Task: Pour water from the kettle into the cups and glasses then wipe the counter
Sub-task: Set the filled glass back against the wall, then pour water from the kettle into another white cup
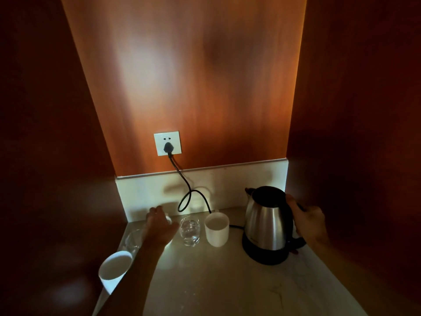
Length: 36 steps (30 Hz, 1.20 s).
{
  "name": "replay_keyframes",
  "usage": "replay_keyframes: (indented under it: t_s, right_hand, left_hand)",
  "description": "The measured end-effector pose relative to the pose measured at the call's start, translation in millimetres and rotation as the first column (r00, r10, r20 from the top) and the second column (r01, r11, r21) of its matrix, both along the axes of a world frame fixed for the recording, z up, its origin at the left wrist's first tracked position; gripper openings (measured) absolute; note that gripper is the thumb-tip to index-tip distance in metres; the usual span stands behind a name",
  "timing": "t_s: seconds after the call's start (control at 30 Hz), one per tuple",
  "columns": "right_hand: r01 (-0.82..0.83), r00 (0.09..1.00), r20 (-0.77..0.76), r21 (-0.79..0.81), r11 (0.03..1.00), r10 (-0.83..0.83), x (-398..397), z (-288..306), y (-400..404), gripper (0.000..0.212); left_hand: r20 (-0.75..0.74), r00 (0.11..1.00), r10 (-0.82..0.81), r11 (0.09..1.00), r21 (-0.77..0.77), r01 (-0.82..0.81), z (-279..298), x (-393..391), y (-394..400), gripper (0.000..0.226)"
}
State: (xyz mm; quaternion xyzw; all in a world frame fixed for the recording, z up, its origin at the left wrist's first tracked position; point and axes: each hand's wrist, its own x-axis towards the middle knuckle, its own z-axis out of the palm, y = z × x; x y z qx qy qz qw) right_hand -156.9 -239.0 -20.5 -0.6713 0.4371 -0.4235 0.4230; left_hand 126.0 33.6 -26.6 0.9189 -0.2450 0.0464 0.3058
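Note:
A steel kettle [265, 224] with a black lid stands on its black base [264, 255] at the right of the counter. My right hand [309, 222] grips its black handle from the right. A white cup [216, 230] and a clear glass [189, 231] holding water stand side by side left of the kettle. Further left is a second clear glass [132, 241], and a second white cup [114, 269] sits at the front left edge. My left hand [159, 224] reaches to the back left, its fingers curled down over a small white object [168, 219] that is mostly hidden.
The pale stone counter [216, 286] sits in a narrow niche with dark wooden walls on both sides and an orange wooden back panel. A black cord [185, 197] runs from the wall socket [167, 143] down behind the cups to the kettle base.

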Motion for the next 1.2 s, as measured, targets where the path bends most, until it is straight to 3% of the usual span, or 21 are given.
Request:
replay_keyframes:
  t_s: [0.13, 0.2, 0.37, 0.67, 0.9, 1.2]
  right_hand:
    - [-0.010, 1.000, -0.019, -0.012, 1.000, 0.009, 1.7, 2.2, 3.4, 0.076]
    - [-0.013, 1.000, -0.023, -0.008, 1.000, 0.013, 1.6, 1.2, 4.3, 0.079]
    - [-0.003, 1.000, -0.017, 0.022, 1.000, 0.004, 1.1, -1.7, 2.9, 0.084]
    - [-0.101, 0.994, 0.043, 0.019, 0.995, 0.100, 9.4, 13.3, 23.2, 0.067]
    - [-0.198, 0.979, 0.049, 0.032, 0.980, 0.196, 8.6, 40.7, 71.9, 0.063]
    - [-0.332, 0.943, 0.054, 0.041, 0.942, 0.330, -19.2, 61.8, 126.7, 0.066]
  left_hand:
    - [0.010, 0.998, 0.057, 0.950, 0.306, -0.057, -10.5, 23.5, 14.5, 0.090]
    - [-0.004, 0.999, 0.053, 0.930, 0.364, -0.048, -15.2, 28.4, 15.1, 0.094]
    - [0.030, 0.997, 0.076, 0.947, 0.311, -0.081, -24.7, 35.5, 12.4, 0.085]
    - [-0.022, 0.997, 0.072, 0.996, 0.052, -0.070, 17.9, 20.3, 17.5, 0.081]
    - [0.020, 1.000, -0.010, 1.000, 0.000, 0.010, 38.9, -34.0, 43.9, 0.077]
    - [-0.066, 0.995, -0.077, 0.997, -0.022, 0.076, -3.4, -112.3, 89.2, 0.092]
